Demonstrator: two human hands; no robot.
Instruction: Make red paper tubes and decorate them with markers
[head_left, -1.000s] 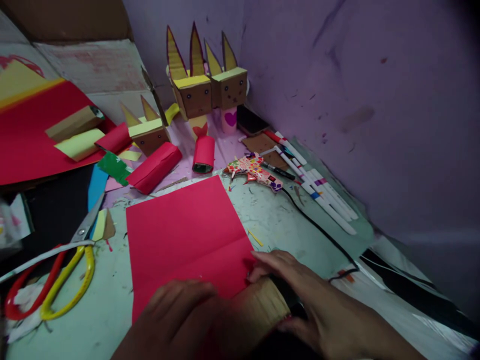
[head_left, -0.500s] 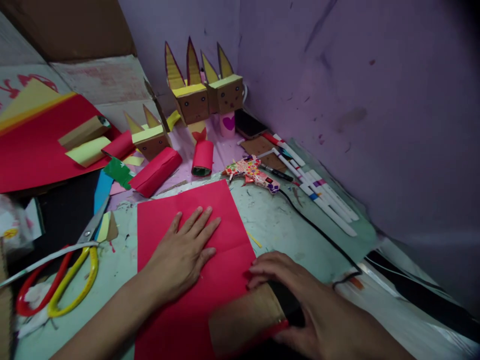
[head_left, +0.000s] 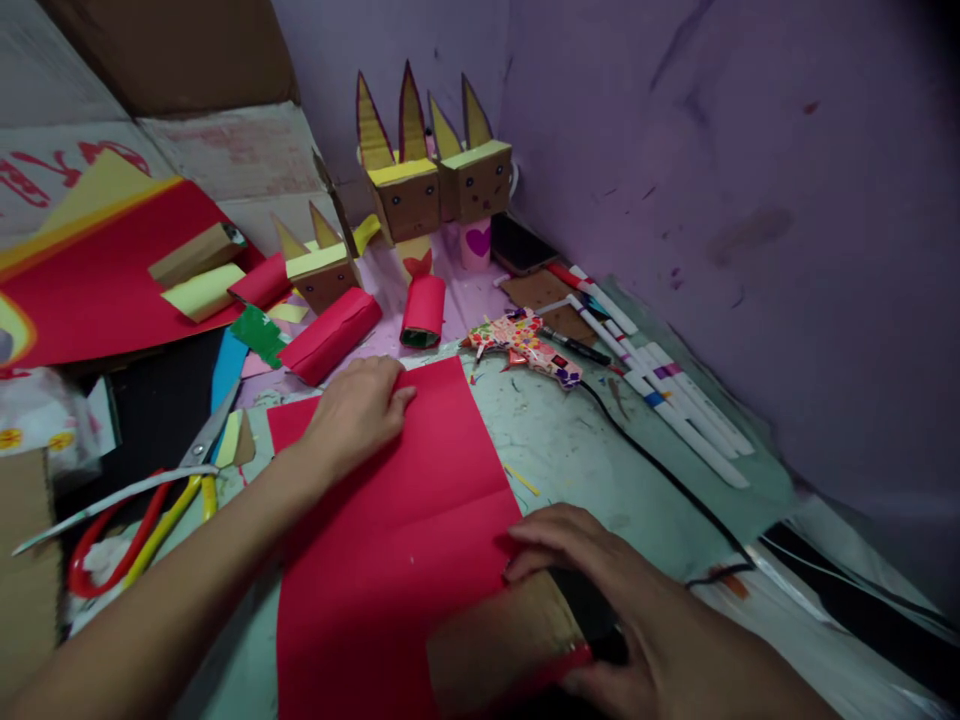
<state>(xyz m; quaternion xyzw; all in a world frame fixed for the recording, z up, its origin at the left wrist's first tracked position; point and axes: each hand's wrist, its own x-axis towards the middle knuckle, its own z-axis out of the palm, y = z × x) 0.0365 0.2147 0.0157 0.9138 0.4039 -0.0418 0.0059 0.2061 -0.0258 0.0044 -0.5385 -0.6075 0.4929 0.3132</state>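
Purple wall (head_left: 720,250) along the right and far edges of the table (head_left: 600,500); tabletop pale green and scuffed. Toward the table's far left corner, large red card (head_left: 90,300) with a yellow and orange border. Near the middle of the near edge, plain red sheet (head_left: 442,450), flat, faint crease across it.

In the far corner, two upright cardboard figures (head_left: 409,205) side by side, box heads, tall pointed ears; smaller eared box head (head_left: 322,285) to their left. Scissors (head_left: 210,435) toward the left edge, one red and one yellow handle, blades pointing to the far edge, white strip across them.

Left hand (head_left: 360,410) palm down at the far left part of the red sheet, fingers close together and bent, thumb slightly apart. Right hand (head_left: 622,590) at the sheet's right side, thumb and fingers wide around the right end of a curved brown cardboard piece (head_left: 502,640), holding it over the near right part of the sheet.

Beyond the sheet's far edge, long red tube (head_left: 330,337) lying aslant and short red tube (head_left: 424,305) with its end facing near. Flower-patterned glue gun (head_left: 525,345) beyond the sheet's far right corner, black cord (head_left: 651,460) trailing to the right edge. White markers (head_left: 682,415) along that edge. Green scrap (head_left: 256,332) beside the long tube. Tiny yellow strip (head_left: 523,480) just beside the sheet's right edge.
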